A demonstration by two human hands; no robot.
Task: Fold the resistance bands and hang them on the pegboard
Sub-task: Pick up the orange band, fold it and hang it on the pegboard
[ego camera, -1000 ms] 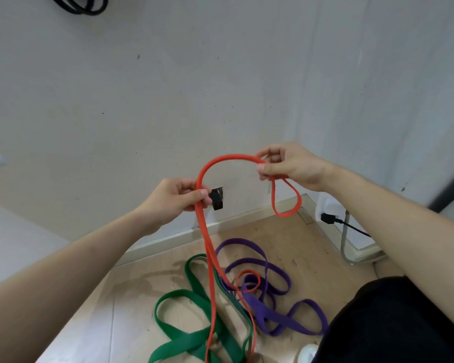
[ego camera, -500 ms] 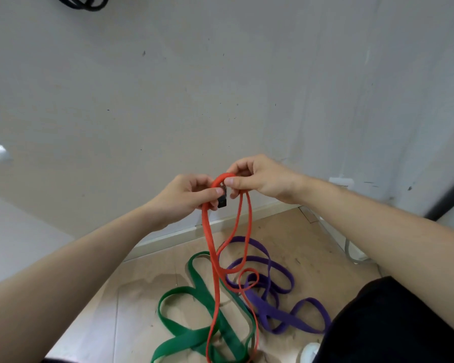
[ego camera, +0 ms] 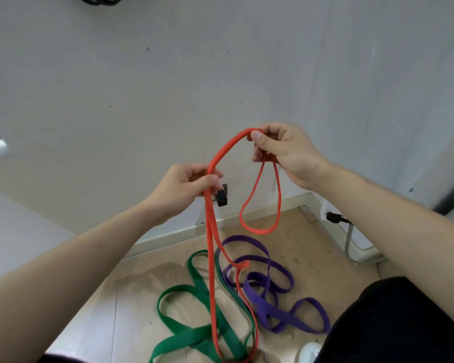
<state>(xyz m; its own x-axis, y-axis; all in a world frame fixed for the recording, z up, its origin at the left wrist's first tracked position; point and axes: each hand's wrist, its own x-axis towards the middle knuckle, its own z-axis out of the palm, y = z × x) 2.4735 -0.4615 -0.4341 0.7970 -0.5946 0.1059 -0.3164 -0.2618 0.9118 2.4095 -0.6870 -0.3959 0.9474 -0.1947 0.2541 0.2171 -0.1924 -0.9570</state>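
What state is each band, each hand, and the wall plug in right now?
left hand: closed on the orange band
right hand: closed on the orange band, a loop hanging below it
orange band: held up, partly gathered, its tail down on the floor
green band: loose on the floor, unfolded
purple band: loose on the floor, unfolded
black plug: plugged into the wall socket

At centre frame an orange band (ego camera: 210,233) is pinched in the left hand (ego camera: 188,191) and the right hand (ego camera: 281,150), an arch spanning between them and a loop hung below the right. On the floor (ego camera: 131,297) at lower centre, a green band (ego camera: 194,334) and a purple band (ego camera: 268,297) are spread beneath its trailing strands.
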